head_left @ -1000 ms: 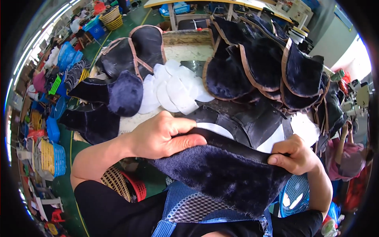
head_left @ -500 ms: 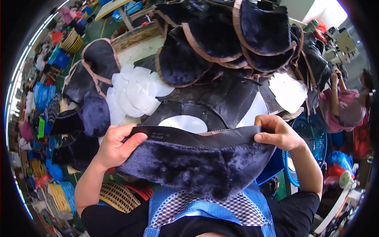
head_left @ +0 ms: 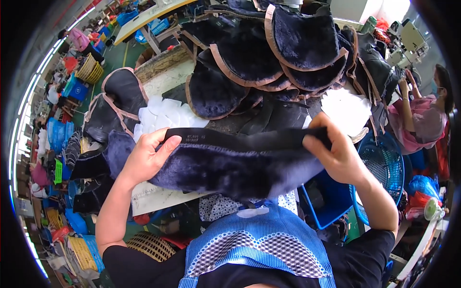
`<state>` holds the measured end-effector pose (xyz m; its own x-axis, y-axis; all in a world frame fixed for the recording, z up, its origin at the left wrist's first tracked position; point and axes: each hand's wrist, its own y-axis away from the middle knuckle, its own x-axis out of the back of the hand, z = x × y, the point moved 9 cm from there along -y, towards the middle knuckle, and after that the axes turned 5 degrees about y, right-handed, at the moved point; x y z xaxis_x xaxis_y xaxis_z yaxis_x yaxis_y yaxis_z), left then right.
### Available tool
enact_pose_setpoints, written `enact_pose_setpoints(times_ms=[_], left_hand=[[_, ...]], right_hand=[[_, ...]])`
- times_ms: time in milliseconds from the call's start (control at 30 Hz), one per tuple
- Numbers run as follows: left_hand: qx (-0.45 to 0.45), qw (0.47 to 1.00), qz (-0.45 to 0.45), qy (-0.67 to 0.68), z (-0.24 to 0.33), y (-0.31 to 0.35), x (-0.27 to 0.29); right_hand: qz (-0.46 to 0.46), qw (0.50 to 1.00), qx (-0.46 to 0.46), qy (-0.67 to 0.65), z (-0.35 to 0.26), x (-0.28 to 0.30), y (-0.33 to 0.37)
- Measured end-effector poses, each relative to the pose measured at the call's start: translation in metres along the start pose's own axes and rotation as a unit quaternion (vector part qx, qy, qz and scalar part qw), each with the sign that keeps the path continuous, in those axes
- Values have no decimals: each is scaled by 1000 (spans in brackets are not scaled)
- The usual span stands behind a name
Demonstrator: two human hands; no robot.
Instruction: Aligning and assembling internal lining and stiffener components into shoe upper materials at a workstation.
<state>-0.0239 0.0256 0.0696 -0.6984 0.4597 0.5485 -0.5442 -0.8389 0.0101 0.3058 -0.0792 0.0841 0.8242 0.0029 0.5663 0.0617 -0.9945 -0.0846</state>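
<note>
Stretched between my hands is a fur-lined leather piece (head_left: 225, 170), with dark navy pile below a smooth black band along its top. My left hand (head_left: 148, 161) pinches its left end, thumb on the near face. At the right end, my right hand (head_left: 340, 153) grips the band; its fingers are partly hidden behind it. Beyond it, a heap of similar fur-lined pieces (head_left: 247, 57) with tan edging covers the table. White cut sheets (head_left: 168, 114) lie to the left of the heap, and another white stack (head_left: 345, 111) lies to its right.
Black leather pieces with pinkish trim (head_left: 124, 89) lie at the left. To my right stand a blue mesh basket (head_left: 384, 156) and a blue bin (head_left: 325, 204). A person in pink (head_left: 418, 117) sits farther right, by a sewing machine (head_left: 413, 38).
Both hands have moved up and outward from my body with the piece. Its lower edge has lifted off my apron, and its right end now tilts in my right hand.
</note>
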Motion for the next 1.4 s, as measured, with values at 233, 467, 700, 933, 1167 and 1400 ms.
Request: enact_pose_setpoints(times_ms=[233,467,700,933,1167,1400], left_hand=[[-108,991,-62,38,43,20,-14],[-135,985,-104,4,40,9,-41],[-211,975,7,-76,41,5,-59],[-288,953,-71,-62,61,59,-79],[-45,998,45,-9,17,15,2],[22,999,8,-48,-111,-14,-44]], right_hand=[[172,981,56,68,14,37,11],[201,979,-14,27,56,61,40],[176,959,-11,220,64,20,13],[-285,949,126,49,-34,-103,7],[-242,959,80,123,-88,-92,-96],[-247,929,145,236,22,-180,-108]])
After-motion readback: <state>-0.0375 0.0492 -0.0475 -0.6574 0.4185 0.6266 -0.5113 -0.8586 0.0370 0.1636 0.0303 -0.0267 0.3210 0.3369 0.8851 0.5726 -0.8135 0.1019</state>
